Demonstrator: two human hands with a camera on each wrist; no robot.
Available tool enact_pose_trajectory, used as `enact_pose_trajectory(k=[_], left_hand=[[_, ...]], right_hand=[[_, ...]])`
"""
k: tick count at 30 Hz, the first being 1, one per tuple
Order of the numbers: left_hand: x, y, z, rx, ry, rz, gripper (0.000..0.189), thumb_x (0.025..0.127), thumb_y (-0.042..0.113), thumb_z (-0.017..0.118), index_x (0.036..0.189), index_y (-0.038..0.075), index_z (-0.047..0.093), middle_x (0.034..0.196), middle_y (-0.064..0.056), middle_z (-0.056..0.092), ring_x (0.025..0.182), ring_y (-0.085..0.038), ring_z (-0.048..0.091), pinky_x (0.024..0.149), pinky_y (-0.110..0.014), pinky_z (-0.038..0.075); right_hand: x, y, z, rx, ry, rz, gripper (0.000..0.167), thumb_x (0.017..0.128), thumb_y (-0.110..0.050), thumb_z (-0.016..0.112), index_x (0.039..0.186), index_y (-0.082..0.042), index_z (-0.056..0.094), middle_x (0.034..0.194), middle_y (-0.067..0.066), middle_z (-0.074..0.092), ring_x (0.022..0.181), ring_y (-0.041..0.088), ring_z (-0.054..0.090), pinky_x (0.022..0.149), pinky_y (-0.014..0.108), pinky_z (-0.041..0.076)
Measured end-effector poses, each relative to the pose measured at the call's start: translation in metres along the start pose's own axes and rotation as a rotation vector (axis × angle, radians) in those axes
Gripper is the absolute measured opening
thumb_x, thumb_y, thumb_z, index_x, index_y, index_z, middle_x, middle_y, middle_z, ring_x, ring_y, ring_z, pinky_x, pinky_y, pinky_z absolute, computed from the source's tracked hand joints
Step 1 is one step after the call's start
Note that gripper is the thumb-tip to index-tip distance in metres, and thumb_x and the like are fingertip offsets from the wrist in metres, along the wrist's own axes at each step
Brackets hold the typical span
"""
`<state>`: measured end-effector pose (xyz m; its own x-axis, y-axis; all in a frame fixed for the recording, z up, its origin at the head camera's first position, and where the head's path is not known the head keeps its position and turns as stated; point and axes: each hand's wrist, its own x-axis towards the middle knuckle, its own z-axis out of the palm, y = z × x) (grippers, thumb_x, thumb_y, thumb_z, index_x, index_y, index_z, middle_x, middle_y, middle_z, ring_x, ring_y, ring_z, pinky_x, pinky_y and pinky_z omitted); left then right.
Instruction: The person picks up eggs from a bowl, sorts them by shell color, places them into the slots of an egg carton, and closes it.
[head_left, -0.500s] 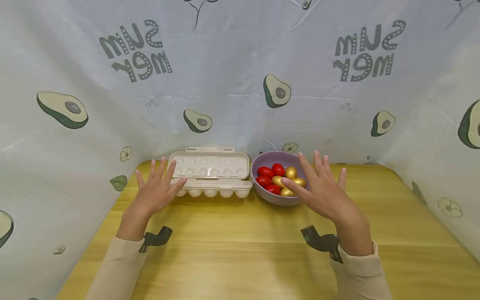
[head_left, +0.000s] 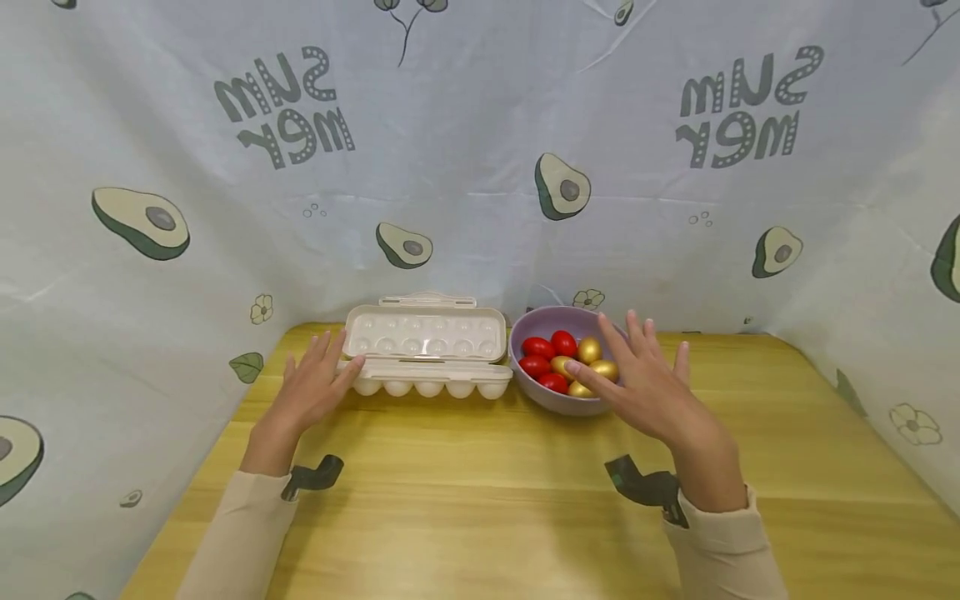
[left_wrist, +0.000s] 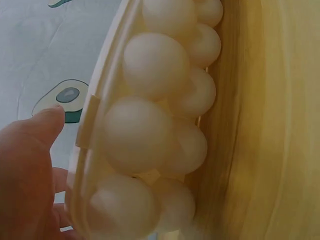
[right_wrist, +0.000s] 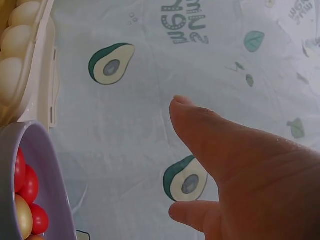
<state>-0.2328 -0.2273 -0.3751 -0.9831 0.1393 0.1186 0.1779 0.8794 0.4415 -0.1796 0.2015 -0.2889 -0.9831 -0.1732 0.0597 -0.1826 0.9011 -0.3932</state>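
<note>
A cream plastic egg box (head_left: 431,372) stands at the back of the table, its lid (head_left: 465,329) raised toward the curtain. Rounded cups (left_wrist: 137,132) bulge from the box in the left wrist view. My left hand (head_left: 309,387) is at the box's left end, fingers extended and thumb close to its front corner. A purple bowl (head_left: 558,406) right beside the box holds several red eggs (head_left: 537,348) and gold eggs (head_left: 588,350). Over the bowl's right side my right hand (head_left: 651,385) is spread, overlapping the rim in the head view and holding nothing.
The wooden table (head_left: 465,492) extends in front of the box and bowl and to the right. A pale curtain (head_left: 480,167) printed with avocados hangs behind and along both sides. A black wrist mount (head_left: 318,473) sticks out from each sleeve.
My left hand has lowered a little toward the egg box's left end, its fingers closer together. The right hand stays spread by the bowl. The head view has shifted slightly.
</note>
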Motion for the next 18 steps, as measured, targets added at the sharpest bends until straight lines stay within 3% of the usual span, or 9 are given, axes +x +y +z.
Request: enact_pose_trajectory(k=[10, 18], left_hand=[[0.005, -0.023, 0.019, -0.257, 0.050, 0.000, 0.078, 0.101, 0.049, 0.035, 0.154, 0.000, 0.005, 0.158, -0.024, 0.011, 0.143, -0.044, 0.012, 0.113, -0.061, 0.013], [0.002, -0.037, 0.022, -0.384, 0.065, -0.060, 0.073, 0.102, 0.049, 0.032, 0.153, 0.000, 0.017, 0.150, -0.028, 0.031, 0.136, -0.045, 0.031, 0.111, -0.059, 0.024]], right_hand=[[0.004, 0.010, 0.004, 0.045, 0.014, -0.030, 0.091, 0.089, -0.067, 0.045, 0.156, -0.015, 0.012, 0.159, 0.025, 0.001, 0.143, 0.046, -0.006, 0.100, 0.069, -0.023], [0.013, 0.017, 0.006, 0.106, 0.005, -0.050, 0.089, 0.091, -0.064, 0.044, 0.156, -0.010, 0.014, 0.159, 0.023, 0.007, 0.145, 0.044, -0.002, 0.103, 0.072, -0.014]])
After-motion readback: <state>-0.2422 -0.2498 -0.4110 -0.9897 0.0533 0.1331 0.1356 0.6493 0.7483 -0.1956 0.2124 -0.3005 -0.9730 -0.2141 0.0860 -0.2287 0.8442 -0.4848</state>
